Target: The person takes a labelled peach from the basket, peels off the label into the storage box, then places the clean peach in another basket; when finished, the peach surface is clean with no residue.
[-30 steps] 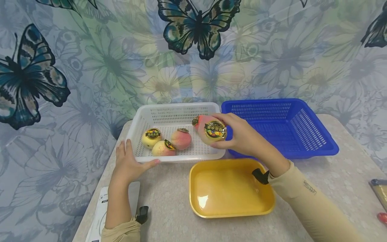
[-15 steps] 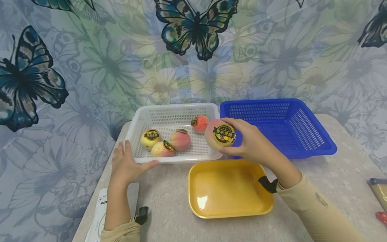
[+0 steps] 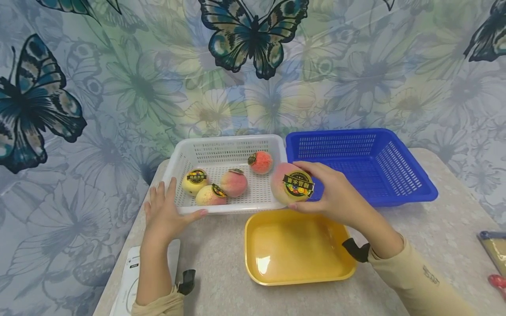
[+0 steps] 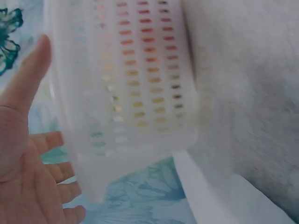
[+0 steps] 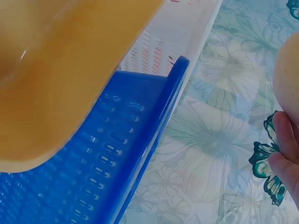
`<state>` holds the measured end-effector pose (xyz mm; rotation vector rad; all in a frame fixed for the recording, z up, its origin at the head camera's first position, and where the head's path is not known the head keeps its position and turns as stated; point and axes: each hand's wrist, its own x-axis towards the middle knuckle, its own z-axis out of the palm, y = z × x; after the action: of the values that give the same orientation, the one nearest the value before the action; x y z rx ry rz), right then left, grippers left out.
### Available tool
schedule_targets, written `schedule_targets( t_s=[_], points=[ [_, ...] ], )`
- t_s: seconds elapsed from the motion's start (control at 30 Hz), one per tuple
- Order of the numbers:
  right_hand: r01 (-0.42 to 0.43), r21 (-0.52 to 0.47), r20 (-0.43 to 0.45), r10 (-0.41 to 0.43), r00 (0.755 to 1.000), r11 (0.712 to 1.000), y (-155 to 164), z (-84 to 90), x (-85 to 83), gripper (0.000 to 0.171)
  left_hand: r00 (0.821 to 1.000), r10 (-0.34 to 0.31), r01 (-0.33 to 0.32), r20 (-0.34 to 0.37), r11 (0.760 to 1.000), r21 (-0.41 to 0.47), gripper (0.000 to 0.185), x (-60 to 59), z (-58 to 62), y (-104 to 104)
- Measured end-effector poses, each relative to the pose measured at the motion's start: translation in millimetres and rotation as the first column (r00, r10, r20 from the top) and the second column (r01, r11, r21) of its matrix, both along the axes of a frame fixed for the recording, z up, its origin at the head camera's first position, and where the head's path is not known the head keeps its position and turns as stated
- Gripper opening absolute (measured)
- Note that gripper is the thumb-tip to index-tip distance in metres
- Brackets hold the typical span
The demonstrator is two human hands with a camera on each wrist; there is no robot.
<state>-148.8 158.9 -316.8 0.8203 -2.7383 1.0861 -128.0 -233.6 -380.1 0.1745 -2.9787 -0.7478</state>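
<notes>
One peach [image 3: 291, 183], soft and easily bruised, sat cupped around its sides in the right hand [image 3: 336, 193]; the left hand [image 3: 166, 213] lay open against the white basket [image 3: 229, 149].

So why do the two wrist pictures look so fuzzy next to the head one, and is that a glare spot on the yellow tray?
Head view: sharp, evenly lit, with a bright glare patch on the glossy yellow plastic tray. Left wrist view: the white slotted plastic basket sits too close and is soft. Right wrist view: tray and blue slotted plastic basket are blurred at close range.
</notes>
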Motion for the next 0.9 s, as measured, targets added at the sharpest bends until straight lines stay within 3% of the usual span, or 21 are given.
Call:
schedule_targets(
  t_s=[0.2,0.3,0.37,0.53,0.67,0.9],
  points=[
    [0.006,0.007,-0.008,-0.006,1.000,1.000,2.1,1.5,5.0,0.085,0.994,-0.094,0.095,-0.058,0.995,0.022,0.114,4.0,11.6,16.6],
    [0.002,0.000,-0.012,-0.002,1.000,1.000,2.6,2.1,7.9,0.085,0.981,-0.175,0.181,-0.081,0.981,0.069,0.111,4.7,17.9,30.0],
    [-0.005,-0.012,-0.009,0.004,1.000,1.000,2.6,2.2,10.1,0.084,0.965,-0.241,0.253,-0.105,0.961,0.111,0.111,6.0,20.7,41.0],
    [-0.032,-0.053,0.002,0.032,0.999,0.998,1.4,-0.3,14.7,0.082,0.915,-0.371,0.401,-0.159,0.882,0.247,0.112,12.7,23.0,75.6],
    [-0.053,-0.071,-0.010,0.053,0.999,0.996,-0.3,-2.4,18.0,0.081,0.891,-0.418,0.454,-0.175,0.829,0.327,0.109,19.5,22.9,106.2],
    [-0.074,-0.078,-0.057,0.070,0.996,0.994,-3.4,-5.8,21.8,0.080,0.868,-0.451,0.495,-0.206,0.766,0.410,0.107,26.6,27.1,142.2]
  ],
)
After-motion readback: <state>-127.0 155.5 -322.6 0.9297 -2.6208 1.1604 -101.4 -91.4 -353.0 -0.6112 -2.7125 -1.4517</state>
